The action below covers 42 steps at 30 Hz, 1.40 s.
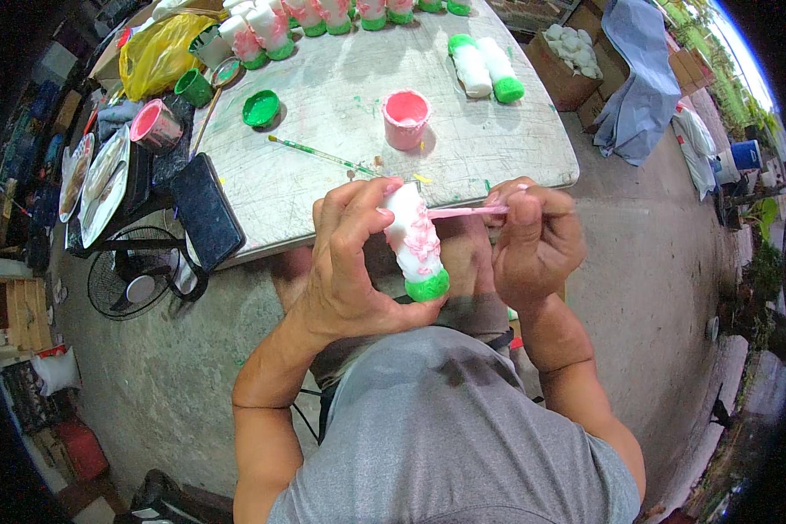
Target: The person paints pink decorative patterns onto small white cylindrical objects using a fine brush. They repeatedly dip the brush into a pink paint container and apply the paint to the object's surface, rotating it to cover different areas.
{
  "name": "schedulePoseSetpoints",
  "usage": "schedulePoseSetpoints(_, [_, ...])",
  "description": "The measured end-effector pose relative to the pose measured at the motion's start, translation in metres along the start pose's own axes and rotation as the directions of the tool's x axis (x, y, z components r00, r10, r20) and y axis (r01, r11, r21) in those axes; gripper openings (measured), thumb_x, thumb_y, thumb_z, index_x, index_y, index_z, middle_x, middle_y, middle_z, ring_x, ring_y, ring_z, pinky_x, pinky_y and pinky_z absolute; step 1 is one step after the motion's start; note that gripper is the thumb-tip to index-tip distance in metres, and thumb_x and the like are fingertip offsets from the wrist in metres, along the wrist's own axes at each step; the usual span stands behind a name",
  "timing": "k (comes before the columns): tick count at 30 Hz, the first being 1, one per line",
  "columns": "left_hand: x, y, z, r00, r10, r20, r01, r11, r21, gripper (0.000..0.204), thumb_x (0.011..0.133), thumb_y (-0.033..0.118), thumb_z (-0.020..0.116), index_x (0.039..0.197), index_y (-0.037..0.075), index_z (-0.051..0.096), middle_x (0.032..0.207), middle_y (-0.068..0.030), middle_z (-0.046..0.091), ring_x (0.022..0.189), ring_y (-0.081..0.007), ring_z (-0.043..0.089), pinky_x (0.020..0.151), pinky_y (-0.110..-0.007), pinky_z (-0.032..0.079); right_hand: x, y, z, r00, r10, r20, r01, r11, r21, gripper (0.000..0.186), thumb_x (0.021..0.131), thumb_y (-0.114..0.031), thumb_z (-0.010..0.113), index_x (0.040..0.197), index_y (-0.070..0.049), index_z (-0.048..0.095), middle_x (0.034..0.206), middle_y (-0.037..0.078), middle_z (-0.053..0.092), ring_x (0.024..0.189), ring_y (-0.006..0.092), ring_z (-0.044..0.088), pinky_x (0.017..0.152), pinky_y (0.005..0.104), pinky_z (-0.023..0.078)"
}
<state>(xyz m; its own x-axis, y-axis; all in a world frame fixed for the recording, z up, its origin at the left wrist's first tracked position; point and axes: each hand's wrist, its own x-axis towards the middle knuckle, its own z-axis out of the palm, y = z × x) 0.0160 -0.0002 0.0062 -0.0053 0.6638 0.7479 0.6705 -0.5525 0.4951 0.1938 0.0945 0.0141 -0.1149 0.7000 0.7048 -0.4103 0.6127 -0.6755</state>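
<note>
My left hand grips a small white figurine with a green base and pink painted parts, held tilted over my lap. My right hand pinches a thin pink-handled brush whose tip touches the figurine's upper side. Just beyond, on the pale table, stands a pink cup of pink paint. A second brush with a green-smeared handle lies on the table near my left hand.
Two white figurines with green bases lie at the table's far right; a row of painted ones lines the far edge. A green lid, a green cup, a yellow bag, a dark tablet and a fan sit left.
</note>
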Motion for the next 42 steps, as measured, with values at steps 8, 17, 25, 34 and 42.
schedulePoseSetpoints(8, [-0.010,-0.011,0.008,0.997,-0.079,-0.002,0.071,0.910,-0.409,0.109,0.053,0.019,0.096,0.139,0.015,0.029,0.143,-0.0292,0.049,0.134,-0.0381,0.050,0.110,-0.051,0.038,0.004,-0.003,-0.008,0.955,0.297,-0.020,-0.295,0.953,0.060,0.016,0.106,-0.014,0.061,0.101,0.001,0.059,0.090,0.011,0.070,0.076,0.0114,0.061,0.071,0.0261,0.052])
schedulePoseSetpoints(17, [-0.009,-0.009,0.006,0.994,-0.112,0.007,0.101,0.868,-0.486,0.104,0.055,0.011,0.094,0.136,0.011,0.028,0.146,-0.0310,0.044,0.140,-0.0368,0.045,0.119,-0.050,0.031,0.006,-0.021,-0.017,0.862,-0.229,0.453,0.373,0.891,-0.260,0.022,0.096,-0.020,0.075,0.100,-0.002,0.063,0.096,0.012,0.075,0.082,0.0273,0.070,0.072,0.0400,0.057])
schedulePoseSetpoints(25, [-0.008,-0.012,0.012,0.993,-0.113,-0.028,0.087,0.877,-0.473,0.109,0.050,0.020,0.096,0.137,0.017,0.031,0.144,-0.0297,0.049,0.135,-0.0357,0.049,0.108,-0.045,0.035,0.000,-0.013,-0.004,0.997,0.022,0.068,-0.025,0.999,0.040,0.016,0.102,-0.014,0.067,0.098,0.001,0.061,0.087,0.016,0.068,0.076,0.0209,0.064,0.067,0.0338,0.054])
schedulePoseSetpoints(34, [-0.010,-0.019,0.014,0.997,-0.055,-0.050,0.030,0.910,-0.414,0.104,0.057,0.007,0.092,0.138,0.018,0.028,0.148,-0.0299,0.044,0.139,-0.0408,0.047,0.114,-0.055,0.037,0.002,-0.002,-0.010,0.991,0.112,-0.077,-0.089,0.965,0.247,0.016,0.105,-0.014,0.063,0.111,0.000,0.061,0.093,0.013,0.067,0.080,0.0172,0.061,0.074,0.0327,0.053])
schedulePoseSetpoints(42, [-0.015,-0.027,0.005,0.966,0.259,0.011,-0.258,0.965,-0.053,0.101,0.065,0.009,0.094,0.139,0.023,0.028,0.147,-0.0245,0.048,0.132,-0.0480,0.055,0.103,-0.059,0.044,0.026,-0.031,-0.018,0.965,0.215,0.150,-0.217,0.976,-0.002,0.012,0.106,-0.009,0.058,0.112,-0.002,0.066,0.102,0.013,0.071,0.093,0.0193,0.068,0.083,0.0333,0.055])
